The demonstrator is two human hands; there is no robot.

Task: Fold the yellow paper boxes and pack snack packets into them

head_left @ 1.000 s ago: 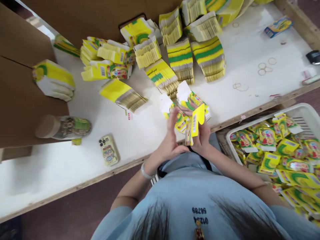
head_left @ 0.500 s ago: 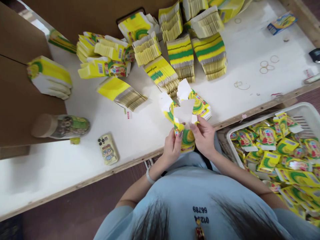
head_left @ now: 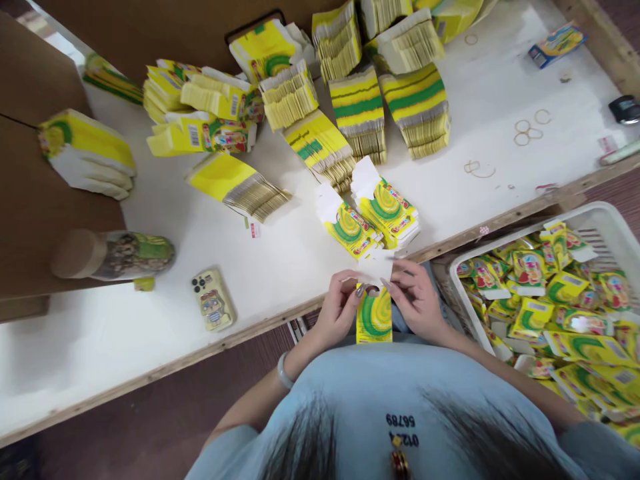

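Observation:
Between my two hands is a small yellow-green carton [head_left: 375,319] with a white flap standing up at its top. My left hand [head_left: 341,308] pinches its left upper edge. My right hand [head_left: 416,300] grips the right upper edge, thumb near the flap. The carton hangs just off the table's front edge, close to my body. Right beyond it on the table lie two small piles of similar cartons, a left pile [head_left: 350,230] and a right pile [head_left: 387,207], with white flaps pointing away from me.
Bundles of flat cartons [head_left: 357,110] stand at the back of the white table [head_left: 280,267]. A phone [head_left: 213,300] and a lidded jar [head_left: 135,255] lie to the left. Rubber bands [head_left: 523,133] are scattered at right. A white basket [head_left: 457,267] of filled-looking cartons stands right.
Both hands and the carton have come down toward my body, away from the piles. My fingers have shifted up to the carton's flap end, and the piles are now more fully visible.

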